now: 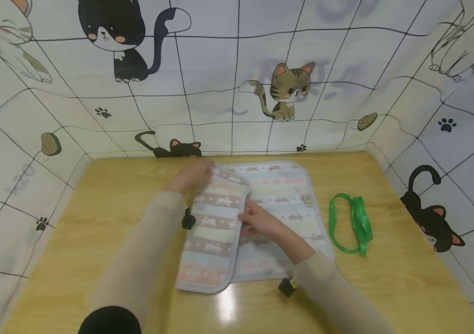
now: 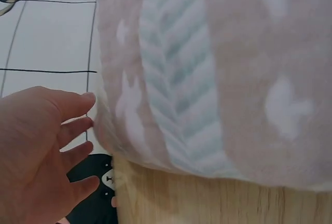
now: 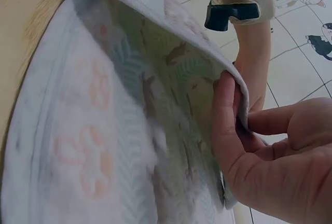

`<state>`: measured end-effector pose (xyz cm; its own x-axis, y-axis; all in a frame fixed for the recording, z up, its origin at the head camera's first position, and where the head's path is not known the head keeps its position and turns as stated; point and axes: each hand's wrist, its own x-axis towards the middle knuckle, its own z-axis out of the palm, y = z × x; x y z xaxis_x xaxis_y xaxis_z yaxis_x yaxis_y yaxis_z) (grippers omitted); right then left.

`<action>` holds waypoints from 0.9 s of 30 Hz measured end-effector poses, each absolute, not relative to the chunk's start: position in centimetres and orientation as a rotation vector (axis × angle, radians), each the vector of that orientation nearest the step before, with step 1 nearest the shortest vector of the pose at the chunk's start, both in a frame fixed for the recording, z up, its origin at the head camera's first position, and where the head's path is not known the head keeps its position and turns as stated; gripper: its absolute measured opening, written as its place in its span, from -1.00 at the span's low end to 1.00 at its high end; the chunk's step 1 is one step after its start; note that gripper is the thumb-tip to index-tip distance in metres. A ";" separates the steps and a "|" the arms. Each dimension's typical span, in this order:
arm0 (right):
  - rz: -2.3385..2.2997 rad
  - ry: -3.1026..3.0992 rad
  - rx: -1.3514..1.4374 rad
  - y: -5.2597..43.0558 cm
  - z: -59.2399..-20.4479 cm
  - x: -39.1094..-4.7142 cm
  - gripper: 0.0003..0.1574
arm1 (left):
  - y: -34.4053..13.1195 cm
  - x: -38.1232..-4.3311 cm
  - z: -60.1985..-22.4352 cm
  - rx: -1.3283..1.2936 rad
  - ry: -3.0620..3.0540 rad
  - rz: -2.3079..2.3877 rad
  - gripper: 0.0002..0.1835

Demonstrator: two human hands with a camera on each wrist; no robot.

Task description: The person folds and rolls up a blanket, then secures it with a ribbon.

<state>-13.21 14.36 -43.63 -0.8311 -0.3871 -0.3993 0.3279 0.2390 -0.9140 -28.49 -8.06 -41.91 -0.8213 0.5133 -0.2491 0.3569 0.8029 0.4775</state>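
Observation:
A pale, striped cloth (image 1: 278,213) with rabbit patterns and a grey bound edge lies on the table. Its left part is turned over as a folded flap (image 1: 209,236). My right hand (image 1: 263,221) pinches the flap's free edge between thumb and fingers; the right wrist view shows the raised border (image 3: 207,50) there and the underside below it. At the flap's far left corner is my left hand (image 1: 191,176). In the left wrist view its fingers (image 2: 72,105) are spread and fairly straight, with the tips at the cloth's edge.
Right of the cloth, a looped green ribbon (image 1: 360,225) lies on the wooden table (image 1: 387,283). A cat-printed sheet (image 1: 220,69) stands behind the table and along both sides. A small label (image 1: 307,199) sits near the cloth's right edge.

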 end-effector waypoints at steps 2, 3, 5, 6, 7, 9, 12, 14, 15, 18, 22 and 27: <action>-1.621 1.939 -0.073 14.7 -44.0 -13.1 -0.21 | -8.0 -28.6 -42.4 0.636 2.632 0.568 -0.45; -1.610 1.933 -0.081 14.9 -44.2 -13.1 -0.24 | -8.0 -28.6 -42.6 0.625 2.639 0.559 -0.45; -1.583 1.935 -0.094 15.5 -44.5 -12.9 -0.30 | -8.0 -28.7 -42.9 0.630 2.670 0.484 -0.45; -1.575 1.936 -0.093 15.9 -44.6 -12.8 -0.32 | -8.0 -28.8 -43.1 0.633 2.686 0.440 -0.46; -1.568 1.938 -0.093 16.2 -44.7 -12.7 -0.33 | -8.0 -28.8 -43.3 0.638 2.702 0.403 -0.46; -1.566 1.926 -0.085 17.0 -44.8 -12.5 -0.35 | -8.0 -28.9 -43.6 0.659 2.723 0.315 -0.46; -1.565 1.905 -0.086 18.0 -45.0 -12.1 -0.39 | -8.1 -28.8 -44.0 0.667 2.723 0.275 -0.44; -1.579 1.858 -0.099 18.5 -45.2 -11.9 -0.39 | -8.4 -28.7 -44.2 0.665 2.721 0.257 -0.45; -1.582 1.841 -0.115 18.7 -45.3 -11.7 -0.39 | -8.7 -28.5 -44.2 0.662 2.722 0.262 -0.47; -1.593 1.788 -0.159 19.4 -45.5 -10.9 -0.35 | -9.7 -28.2 -44.4 0.656 2.738 0.237 -0.66; -1.582 1.777 -0.188 20.4 -45.5 -9.3 -0.30 | -11.6 -27.6 -44.4 0.596 2.758 0.259 -0.82; -1.528 1.761 -0.221 21.0 -45.6 -7.1 -0.31 | -14.3 -26.4 -44.6 0.449 2.778 0.244 -0.75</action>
